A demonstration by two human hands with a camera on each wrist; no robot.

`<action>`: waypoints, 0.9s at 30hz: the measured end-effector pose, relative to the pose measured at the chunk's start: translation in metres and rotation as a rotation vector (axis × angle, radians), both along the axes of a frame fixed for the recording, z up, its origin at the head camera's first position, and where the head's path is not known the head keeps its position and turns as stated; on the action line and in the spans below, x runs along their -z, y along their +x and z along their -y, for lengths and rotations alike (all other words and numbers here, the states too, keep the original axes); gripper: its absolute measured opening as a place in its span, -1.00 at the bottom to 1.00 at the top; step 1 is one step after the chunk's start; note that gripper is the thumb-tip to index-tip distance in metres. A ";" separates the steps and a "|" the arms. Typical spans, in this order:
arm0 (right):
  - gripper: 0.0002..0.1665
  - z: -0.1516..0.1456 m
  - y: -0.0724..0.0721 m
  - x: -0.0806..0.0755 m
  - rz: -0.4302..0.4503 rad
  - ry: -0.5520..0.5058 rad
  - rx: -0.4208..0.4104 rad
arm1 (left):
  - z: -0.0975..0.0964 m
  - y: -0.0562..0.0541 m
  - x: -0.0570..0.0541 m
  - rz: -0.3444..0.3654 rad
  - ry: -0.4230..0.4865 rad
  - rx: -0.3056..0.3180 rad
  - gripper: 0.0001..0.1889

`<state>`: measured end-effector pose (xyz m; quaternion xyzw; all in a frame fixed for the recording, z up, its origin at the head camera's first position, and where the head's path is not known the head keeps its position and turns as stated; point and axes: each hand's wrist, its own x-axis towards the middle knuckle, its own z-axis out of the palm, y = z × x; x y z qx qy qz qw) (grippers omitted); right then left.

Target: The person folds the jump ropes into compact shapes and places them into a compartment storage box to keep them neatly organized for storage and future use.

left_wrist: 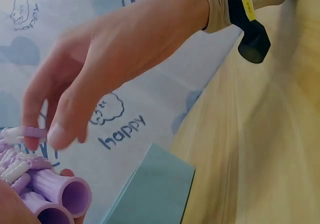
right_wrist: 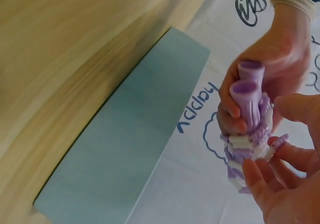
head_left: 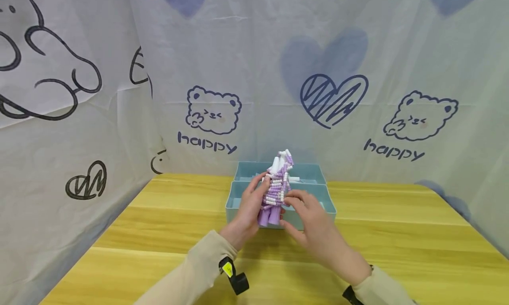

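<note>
A beaded jump rope (head_left: 275, 194) in purple and white is bundled up, its two purple handles (head_left: 274, 215) side by side with their hollow ends toward me. My left hand (head_left: 247, 210) grips the bundle and handles from the left, over the teal box. On the right side, my right hand (head_left: 316, 223) pinches a short beaded length of the rope between thumb and finger, as the left wrist view shows. In the right wrist view, the handles (right_wrist: 247, 101) stand out of the left hand's grip, with the beads gathered around them. Fingers hide part of the bundle.
An open teal box (head_left: 327, 214) with a raised back part (head_left: 308, 169) stands on the wooden table (head_left: 175, 216) behind the hands. A small white thing (head_left: 294, 179) lies in it. Printed cloth (head_left: 270, 97) hangs behind and to the sides.
</note>
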<state>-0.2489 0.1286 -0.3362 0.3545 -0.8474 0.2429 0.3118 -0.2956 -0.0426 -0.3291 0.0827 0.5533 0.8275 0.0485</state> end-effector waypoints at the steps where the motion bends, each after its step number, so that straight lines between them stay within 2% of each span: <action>1: -0.47 0.001 0.000 0.001 -0.019 0.008 0.004 | -0.001 0.001 0.000 0.003 0.012 -0.006 -0.54; 4: -0.36 0.004 0.001 0.003 -0.063 0.039 0.024 | -0.004 0.004 -0.002 0.011 0.044 0.003 -0.55; 8: -0.18 0.007 0.001 0.008 -0.089 0.075 0.063 | -0.007 0.007 -0.003 0.025 0.090 0.052 -0.56; 12: -0.17 0.006 0.000 0.012 -0.133 0.044 0.054 | -0.008 0.008 -0.004 0.033 0.142 0.108 -0.57; 16: -0.16 0.003 0.000 0.009 -0.198 0.030 0.016 | -0.008 0.010 -0.006 0.037 0.135 0.148 -0.54; 23: -0.27 -0.001 -0.002 0.008 -0.231 0.079 0.017 | -0.011 0.009 -0.010 0.039 0.036 0.130 -0.35; 27: -0.51 -0.001 -0.004 0.011 -0.259 0.073 0.007 | -0.013 0.009 -0.010 0.016 0.038 0.104 -0.31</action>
